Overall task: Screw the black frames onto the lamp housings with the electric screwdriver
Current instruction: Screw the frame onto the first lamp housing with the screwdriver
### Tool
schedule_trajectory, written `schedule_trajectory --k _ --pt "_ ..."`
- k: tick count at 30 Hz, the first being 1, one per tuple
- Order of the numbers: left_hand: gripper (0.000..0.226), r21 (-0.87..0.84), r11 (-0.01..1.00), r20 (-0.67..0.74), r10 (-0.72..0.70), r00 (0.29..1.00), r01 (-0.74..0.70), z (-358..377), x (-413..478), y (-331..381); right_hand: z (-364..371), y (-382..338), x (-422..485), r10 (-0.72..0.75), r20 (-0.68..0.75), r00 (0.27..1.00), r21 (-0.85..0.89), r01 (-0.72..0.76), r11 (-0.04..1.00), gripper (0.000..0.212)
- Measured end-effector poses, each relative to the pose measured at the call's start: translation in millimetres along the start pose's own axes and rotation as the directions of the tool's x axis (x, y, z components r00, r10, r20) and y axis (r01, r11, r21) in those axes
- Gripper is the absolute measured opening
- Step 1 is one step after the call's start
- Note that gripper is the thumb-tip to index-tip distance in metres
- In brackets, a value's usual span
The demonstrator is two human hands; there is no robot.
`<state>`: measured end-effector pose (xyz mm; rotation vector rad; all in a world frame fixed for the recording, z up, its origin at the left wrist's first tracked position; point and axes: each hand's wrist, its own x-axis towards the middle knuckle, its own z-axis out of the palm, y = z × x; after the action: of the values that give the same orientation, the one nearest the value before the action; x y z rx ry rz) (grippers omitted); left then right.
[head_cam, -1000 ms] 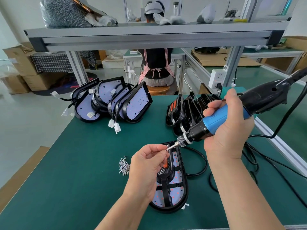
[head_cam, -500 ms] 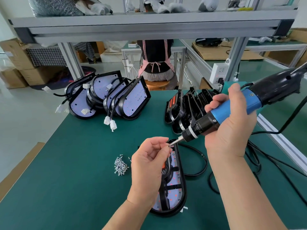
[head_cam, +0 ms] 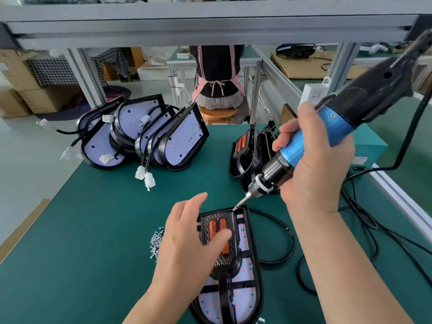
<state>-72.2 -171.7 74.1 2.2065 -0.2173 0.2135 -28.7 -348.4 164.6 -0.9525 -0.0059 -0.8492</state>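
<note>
Person, as seen by own head camera: two limbs in frame.
Item 1: left hand (head_cam: 187,244), bare, lower centre of the frame. Left forearm (head_cam: 159,302), bare from wrist to the bottom edge, left of centre.
Item 2: right hand (head_cam: 315,169), bare, right of centre. Right forearm (head_cam: 346,265), bare along its whole visible length, broadening toward the bottom edge at lower right.

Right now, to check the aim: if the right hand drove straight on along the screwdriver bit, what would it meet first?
The far edge of the black frame on the lamp housing; the electric screwdriver bit in the right hand looks almost touching it, depth unclear.
</note>
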Motion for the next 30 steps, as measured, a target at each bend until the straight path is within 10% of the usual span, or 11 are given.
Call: schedule_trajectory --k 7,30 --pt "0.083 0.550 0.826 0.259 -0.027 0.966 -0.124 9 -17 13 1 14 2 0.029 0.157 0.987 -0.181 0.000 0.983 0.018" --pt "0.076 0.595 0.781 0.282 0.014 0.959 -0.187 27 -12 14 -18 43 2 0.091 0.209 0.974 -0.340 -0.015 0.940 0.023"
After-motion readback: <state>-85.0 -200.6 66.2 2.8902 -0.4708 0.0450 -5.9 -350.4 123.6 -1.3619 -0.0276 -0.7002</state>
